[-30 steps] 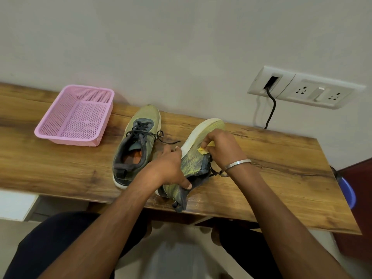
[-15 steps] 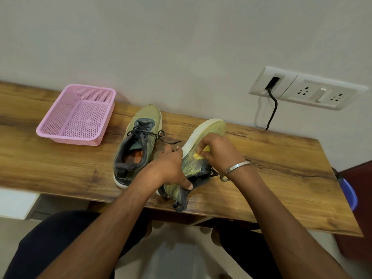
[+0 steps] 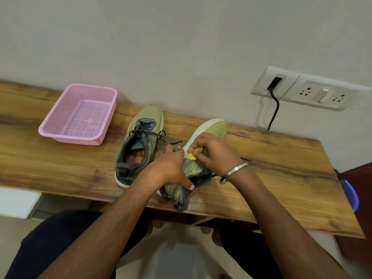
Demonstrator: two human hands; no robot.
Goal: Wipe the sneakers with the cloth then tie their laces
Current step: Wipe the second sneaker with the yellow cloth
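Observation:
Two olive-green sneakers with white soles are on the wooden table (image 3: 281, 170). The left sneaker (image 3: 138, 146) stands upright, its dark laces loose. The right sneaker (image 3: 209, 129) is tipped on its side, toe toward the wall. My left hand (image 3: 171, 168) grips this sneaker at its heel and collar. My right hand (image 3: 215, 152) presses a small yellow cloth (image 3: 192, 155) against the sneaker's upper side; most of the cloth is hidden under the fingers. A metal bangle sits on my right wrist.
A pink mesh basket (image 3: 60, 131) sits at the table's back left. A wall socket panel (image 3: 308, 93) with a black cable (image 3: 274, 109) is behind the right side. A blue object (image 3: 351, 194) shows past the table's right edge. My legs are below the front edge.
My right hand has slid the cloth back along the tipped sneaker toward me, from near the toe to mid-shoe. My left hand keeps the same hold.

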